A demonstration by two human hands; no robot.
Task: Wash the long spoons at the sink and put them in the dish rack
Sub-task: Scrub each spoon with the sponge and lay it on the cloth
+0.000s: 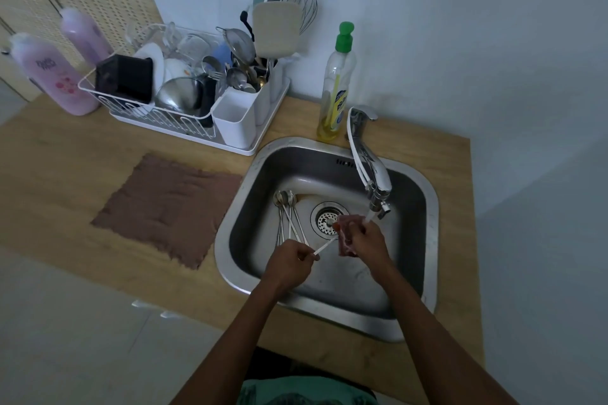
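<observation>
Over the steel sink (424, 260), my left hand (289, 261) pinches the handle end of one long spoon (324, 246). Its bowl end points up right toward the drain and is wrapped by a pinkish sponge (345, 237) that my right hand (370, 237) grips just below the faucet spout (378, 187). Several more long spoons (288, 215) lie together on the sink floor at the left of the drain (329, 219). The white dish rack (184, 99) stands on the counter at the back left, crowded with dishes and cutlery.
A dish soap bottle (337, 85) with a green cap stands behind the sink. A brown cloth (167, 204) lies on the wooden counter left of the sink. Two pink bottles (52, 76) stand beside the rack. A white cutlery holder (235, 120) fronts the rack's right end.
</observation>
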